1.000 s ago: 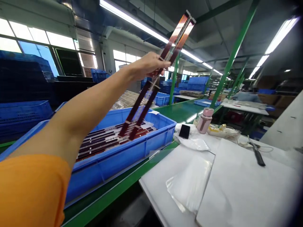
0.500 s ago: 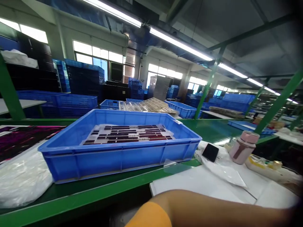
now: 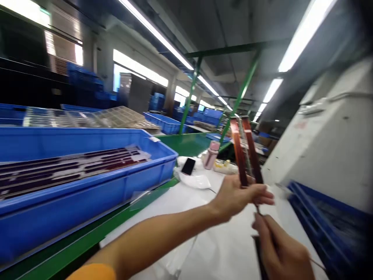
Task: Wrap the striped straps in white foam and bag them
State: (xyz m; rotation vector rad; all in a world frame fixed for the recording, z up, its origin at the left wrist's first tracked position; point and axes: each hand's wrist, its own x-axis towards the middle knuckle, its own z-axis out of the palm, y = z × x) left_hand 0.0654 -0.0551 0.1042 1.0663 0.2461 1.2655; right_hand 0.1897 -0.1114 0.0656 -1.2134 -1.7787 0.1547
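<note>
My left hand (image 3: 240, 196) is closed around the lower part of long, thin, glossy coppery-brown strips (image 3: 239, 151). Two of them stand nearly upright above the fingers, with a narrow gap between them. Just below and to the right, my right hand (image 3: 282, 247) is closed, its fingertips at a thin dark end beneath the left hand. A dark flat strip (image 3: 259, 254) shows under the right fingers; motion blurs it. To the left, a large blue crate (image 3: 151, 175) has rows of similar dark strips (image 3: 116, 157) lying on white sheets.
A white worktop (image 3: 224, 249) lies under my hands. Beyond them are a phone (image 3: 188, 166) on white plastic, a pink bottle (image 3: 211, 155) and a tray of small items (image 3: 225, 167). A white machine (image 3: 329, 144) and blue crate (image 3: 317, 221) stand at right.
My view has swung right, away from the blue crate. Both hands and the strips have come into sight; before, only a forearm and orange sleeve showed.
</note>
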